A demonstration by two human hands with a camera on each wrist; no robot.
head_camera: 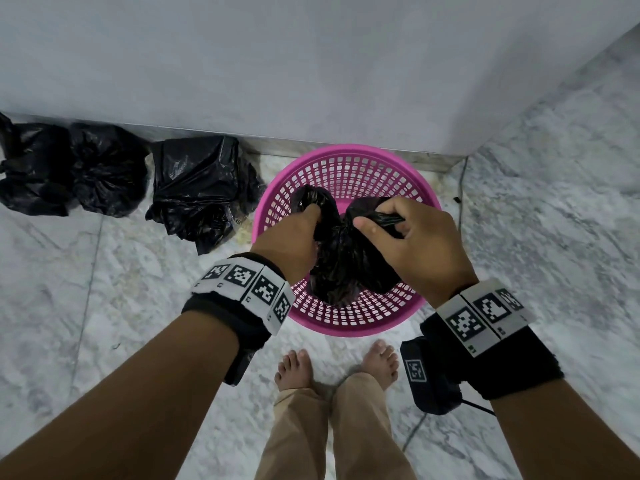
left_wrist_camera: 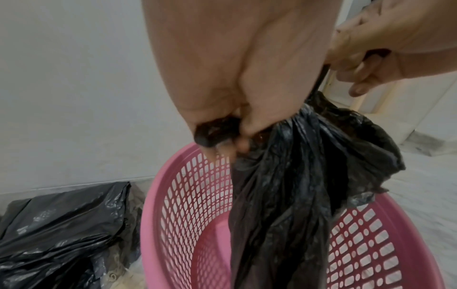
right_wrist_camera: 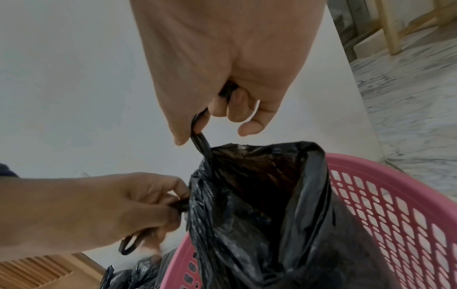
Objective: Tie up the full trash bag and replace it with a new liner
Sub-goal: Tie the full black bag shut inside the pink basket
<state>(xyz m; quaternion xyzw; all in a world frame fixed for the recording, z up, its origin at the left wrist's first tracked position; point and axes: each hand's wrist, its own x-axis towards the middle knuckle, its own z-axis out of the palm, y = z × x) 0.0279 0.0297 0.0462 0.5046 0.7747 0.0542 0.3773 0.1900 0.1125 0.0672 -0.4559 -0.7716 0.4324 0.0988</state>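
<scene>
A black trash bag (head_camera: pixel 346 261) hangs over the pink mesh basket (head_camera: pixel 346 168), its lower part inside the rim. My left hand (head_camera: pixel 298 233) grips one gathered strip of the bag's mouth; the left wrist view shows that strip (left_wrist_camera: pixel 215 133) bunched in the fingers. My right hand (head_camera: pixel 408 237) pinches the other twisted strip (right_wrist_camera: pixel 201 144) between thumb and fingers and pulls it upward. Between the two strips the bag's mouth (right_wrist_camera: pixel 259 166) gapes open. In the right wrist view my left hand (right_wrist_camera: pixel 158 205) holds its strip at the bag's left side.
Against the grey wall (head_camera: pixel 311 64), left of the basket, lie a flat pile of black liners (head_camera: pixel 197 192) and tied black bags (head_camera: pixel 69 168). My bare feet (head_camera: pixel 294 372) stand on the marble floor just behind the basket. A wooden frame (right_wrist_camera: pixel 390 29) stands far right.
</scene>
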